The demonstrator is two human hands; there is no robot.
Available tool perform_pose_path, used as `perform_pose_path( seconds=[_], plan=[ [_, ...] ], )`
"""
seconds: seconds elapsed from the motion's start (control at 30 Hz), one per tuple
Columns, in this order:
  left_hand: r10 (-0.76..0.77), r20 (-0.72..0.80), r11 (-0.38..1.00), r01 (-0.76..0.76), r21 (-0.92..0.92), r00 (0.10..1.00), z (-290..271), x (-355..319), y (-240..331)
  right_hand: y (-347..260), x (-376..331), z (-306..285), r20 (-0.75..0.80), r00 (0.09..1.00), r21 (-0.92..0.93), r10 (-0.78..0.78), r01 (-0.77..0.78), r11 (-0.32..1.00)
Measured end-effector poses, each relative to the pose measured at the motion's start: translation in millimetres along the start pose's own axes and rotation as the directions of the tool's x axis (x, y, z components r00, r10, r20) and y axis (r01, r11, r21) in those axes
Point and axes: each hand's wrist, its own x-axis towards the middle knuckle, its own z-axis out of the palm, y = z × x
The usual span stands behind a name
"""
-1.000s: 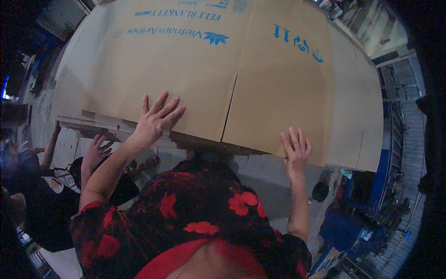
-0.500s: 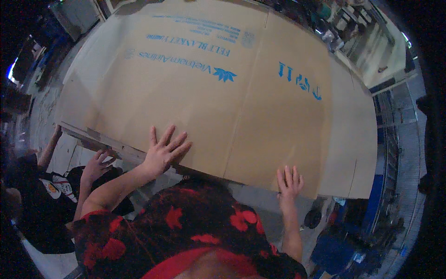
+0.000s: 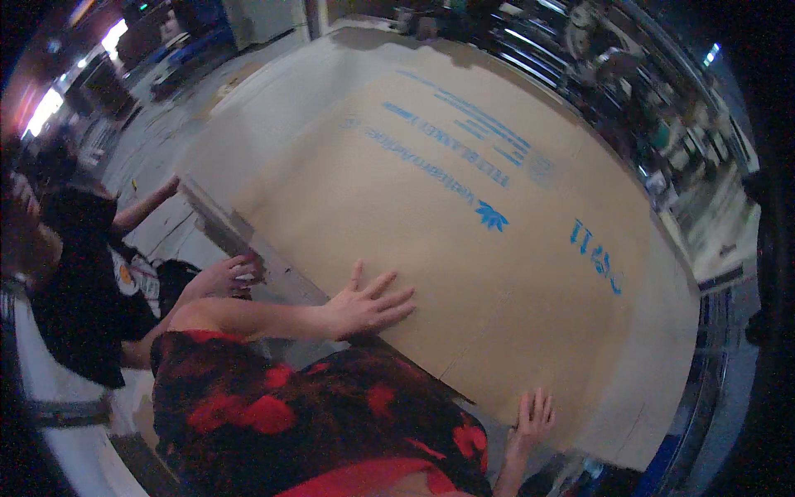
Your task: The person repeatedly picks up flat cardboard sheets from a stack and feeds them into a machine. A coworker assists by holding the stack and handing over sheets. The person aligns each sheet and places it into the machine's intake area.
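Observation:
A large flattened cardboard box (image 3: 331, 224), brown with blue printing, lies in front of me on top of paler, wider cardboard sheets (image 3: 675, 356). My left hand (image 3: 371, 306) rests palm down on the brown cardboard close to its near edge, fingers spread. Farther right, my right hand (image 3: 534, 414) lays its fingers, stretched out, over the same near edge; its thumb is hard to see. Neither hand is closed around anything. Layered sheet edges (image 3: 281, 269) show left of my left hand.
At the left a co-worker in a dark shirt (image 3: 74, 273) has one hand (image 3: 228, 277) near the stack's edge and another hand (image 3: 170, 186) at its left corner. Machinery (image 3: 596, 50) stands behind the cardboard. A pale floor (image 3: 157, 166) shows at the far left.
My view has turned left, so the cardboard appears rotated and lower right. Both my hands stay on its near edge area. The co-worker's hands remain beside the stack's left side.

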Motion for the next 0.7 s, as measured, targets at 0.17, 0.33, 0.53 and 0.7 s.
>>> perform_pose_path(
  seconds=[0.17, 0.33, 0.53, 0.7],
  plan=[
    [0.035, 0.032, 0.999, -0.034, -0.005, 0.999, 0.0, 0.1, -7.6, -12.6, 7.7, 0.0, -0.107, 0.993, 0.027, 0.047, -0.045, 0.999],
    [-0.006, -0.045, 0.996, 0.002, -0.086, 0.999, -4.2, 0.5, -10.1, -13.5, 9.5, 3.8, -0.101, 0.993, -0.046, 0.062, -0.067, 0.997],
    [-0.092, -0.157, 0.99, 0.073, -0.119, 0.983, 5.0, -10.6, -10.1, -14.4, 16.2, 21.2, -0.259, 0.966, -0.038, 0.016, -0.027, 0.999],
    [-0.095, -0.232, 0.994, 0.08, -0.075, 0.968, 14.4, -14.9, -7.6, -13.6, 10.2, 29.2, -0.26, 0.965, 0.008, 0.03, -0.029, 1.0]
  ],
)
